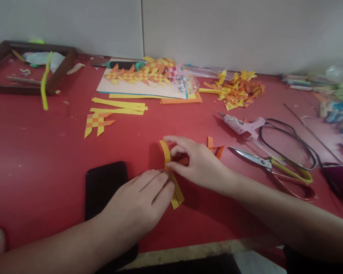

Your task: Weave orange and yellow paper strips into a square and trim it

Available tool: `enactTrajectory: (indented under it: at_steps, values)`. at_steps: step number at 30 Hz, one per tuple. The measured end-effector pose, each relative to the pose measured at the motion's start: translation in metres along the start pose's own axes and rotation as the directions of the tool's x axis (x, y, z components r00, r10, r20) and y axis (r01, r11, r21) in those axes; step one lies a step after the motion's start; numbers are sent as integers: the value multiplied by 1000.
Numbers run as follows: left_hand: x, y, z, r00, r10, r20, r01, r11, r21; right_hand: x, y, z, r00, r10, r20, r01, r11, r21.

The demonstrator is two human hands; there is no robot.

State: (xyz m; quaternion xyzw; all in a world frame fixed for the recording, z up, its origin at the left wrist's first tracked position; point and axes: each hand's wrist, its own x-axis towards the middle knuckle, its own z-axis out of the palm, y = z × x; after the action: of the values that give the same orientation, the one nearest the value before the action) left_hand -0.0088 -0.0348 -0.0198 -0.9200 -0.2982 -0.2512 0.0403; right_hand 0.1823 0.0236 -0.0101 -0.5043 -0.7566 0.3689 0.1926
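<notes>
While the left hand (150,196) lies over yellow paper strips (179,194) on the red table (60,160), its grip hidden from me, the right hand (193,160) touches a raised yellow strip (166,151), thumb and forefinger apart, near the scissors (266,163)

No readable text, no legible labels, numbers or signs
</notes>
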Motion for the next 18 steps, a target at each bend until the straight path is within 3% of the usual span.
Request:
enactTrajectory:
  at_steps: [7, 13, 18]
  values:
    - [-1, 0, 1, 1000, -3, 0, 3, 1000, 6, -4, 2, -2, 993, -119, -27, 118, 992, -35]
    - [1, -1, 0, 999, -5, 40, 5, 1000, -19, -11, -3, -7, 969, -243, 39, 244, 970, -21]
    - [1, -1, 1, 1000, 7, 19, -7, 1000, -5, -17, 1, -8, 929, -370, 28, 369, 916, -158]
